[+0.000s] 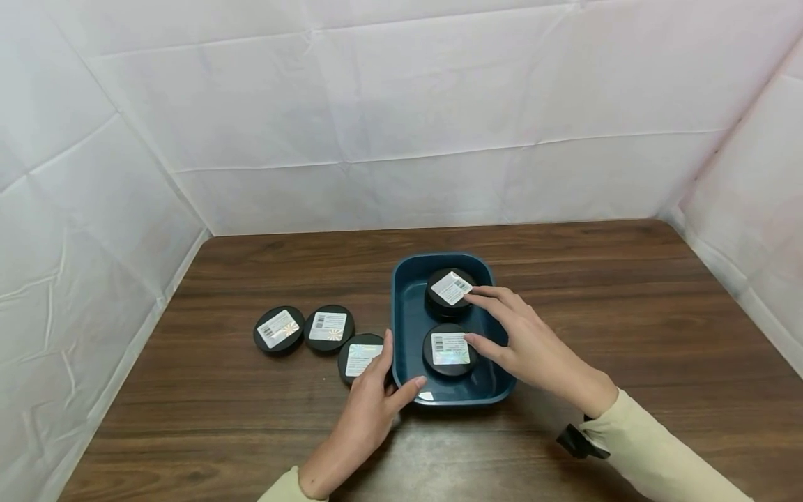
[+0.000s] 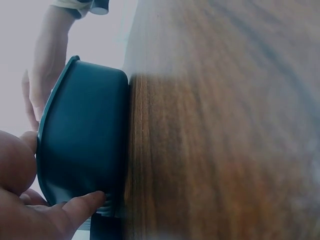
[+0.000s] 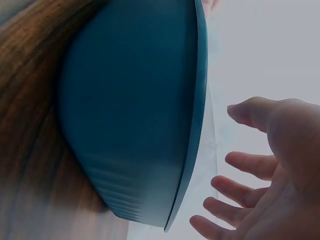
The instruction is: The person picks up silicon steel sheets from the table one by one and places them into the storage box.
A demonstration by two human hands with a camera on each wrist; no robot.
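Observation:
A deep blue plastic tray rests on the table, with black round discs bearing white barcode labels inside. The back disc appears to sit on another; the front disc lies nearer me. My left hand holds the tray's near left corner, thumb over the rim and fingers against the outer wall. Over the tray's right side hovers my right hand, fingers spread, fingertips close to the discs. The right wrist view shows nothing between the fingers of that hand.
Left of the tray, a labelled disc, a second disc and a third disc lie on the brown wooden table. My left fingers partly cover the third. White sheeting encloses the back and sides.

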